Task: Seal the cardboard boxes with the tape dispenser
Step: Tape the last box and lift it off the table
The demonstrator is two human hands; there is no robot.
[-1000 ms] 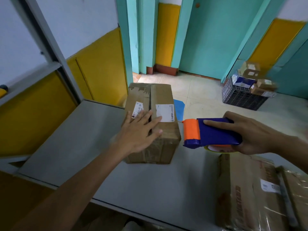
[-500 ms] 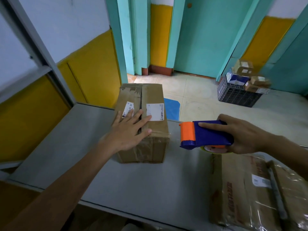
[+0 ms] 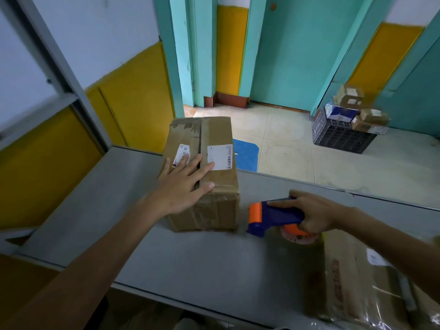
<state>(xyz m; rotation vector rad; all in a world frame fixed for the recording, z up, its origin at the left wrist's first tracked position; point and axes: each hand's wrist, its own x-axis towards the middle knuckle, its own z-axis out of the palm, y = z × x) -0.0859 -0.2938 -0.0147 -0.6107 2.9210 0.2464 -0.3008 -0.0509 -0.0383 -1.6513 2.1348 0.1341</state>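
Two hands work on one cardboard box [image 3: 215, 210], which stands on the grey table [image 3: 190, 258] toward its far edge. The left hand [image 3: 183, 186] lies flat on the box's top, its fingers [image 3: 204, 169] straight and spread across the centre seam, pressing it steady. The right hand [image 3: 316, 213] grips the blue and orange tape dispenser [image 3: 273, 215], with its fingers curled round the body. Over the last second the dispenser has dropped from about the level of the box's top to just above the table, beside the box's near right corner and not touching it. That suggests the strip will start low on the near face and run up over the seam. No fresh tape looks laid yet. Another wrapped box [image 3: 357, 282] lies blurred at the near right.
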